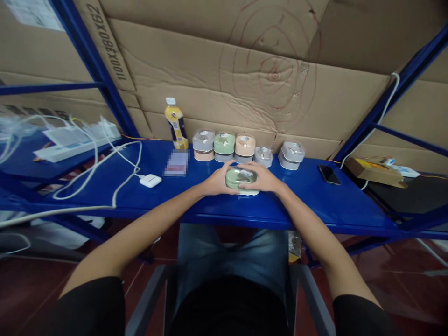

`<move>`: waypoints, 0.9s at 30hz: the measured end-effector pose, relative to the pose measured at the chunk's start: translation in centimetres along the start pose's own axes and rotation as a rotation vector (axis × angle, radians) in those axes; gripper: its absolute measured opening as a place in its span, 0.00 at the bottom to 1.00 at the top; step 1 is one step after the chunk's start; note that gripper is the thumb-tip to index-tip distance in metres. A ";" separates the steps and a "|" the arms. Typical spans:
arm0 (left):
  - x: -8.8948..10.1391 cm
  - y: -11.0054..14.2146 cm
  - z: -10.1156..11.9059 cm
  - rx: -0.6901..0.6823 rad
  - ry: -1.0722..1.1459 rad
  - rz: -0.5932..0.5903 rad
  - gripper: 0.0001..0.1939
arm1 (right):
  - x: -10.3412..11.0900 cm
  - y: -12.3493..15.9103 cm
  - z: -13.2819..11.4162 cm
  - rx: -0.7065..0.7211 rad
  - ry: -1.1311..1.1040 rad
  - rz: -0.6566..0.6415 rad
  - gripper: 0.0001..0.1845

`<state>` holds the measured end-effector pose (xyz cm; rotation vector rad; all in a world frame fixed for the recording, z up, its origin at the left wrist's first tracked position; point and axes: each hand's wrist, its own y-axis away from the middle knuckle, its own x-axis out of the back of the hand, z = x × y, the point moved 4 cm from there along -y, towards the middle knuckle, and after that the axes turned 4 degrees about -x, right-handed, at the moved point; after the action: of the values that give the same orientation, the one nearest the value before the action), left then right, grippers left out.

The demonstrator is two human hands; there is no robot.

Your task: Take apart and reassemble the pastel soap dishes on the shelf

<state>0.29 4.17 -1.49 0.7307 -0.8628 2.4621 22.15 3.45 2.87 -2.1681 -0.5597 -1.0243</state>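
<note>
A pale green rounded box with a clear lid rests on the blue metal shelf in front of me. My left hand grips its left side and my right hand grips its right side, fingers curled over the lid. Behind it stands a row of similar boxes: grey over peach, green, peach, a small grey one and a larger grey one.
A yellow drink bottle stands at the cardboard back wall. A white earbud case with cable lies left, beyond it a white power strip. A black phone lies right, near a brown box. Blue rack posts frame both sides.
</note>
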 end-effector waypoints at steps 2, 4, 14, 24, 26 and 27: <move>-0.1 0.0 0.2 0.010 -0.021 -0.012 0.73 | -0.1 -0.1 0.1 -0.009 0.006 -0.013 0.45; -0.1 0.0 0.4 0.010 -0.032 -0.020 0.73 | 0.1 -0.1 0.1 -0.016 0.014 -0.026 0.44; -0.3 0.2 2.0 -0.123 -0.100 -0.007 0.73 | 0.6 0.2 -1.1 -0.037 0.122 -0.079 0.45; -0.3 0.1 1.5 -0.076 -0.124 -0.066 0.72 | -0.4 0.4 -0.8 0.011 0.105 -0.095 0.49; -0.3 0.1 1.3 -0.067 -0.118 -0.062 0.73 | -0.5 0.4 -0.8 0.021 0.100 -0.105 0.48; -0.3 0.0 1.2 -0.062 -0.116 -0.059 0.73 | -0.6 0.4 -0.8 0.023 0.101 -0.108 0.48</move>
<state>0.89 3.26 -0.85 0.8713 -0.9416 2.3500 21.66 2.54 2.60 -2.0717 -0.6441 -1.1720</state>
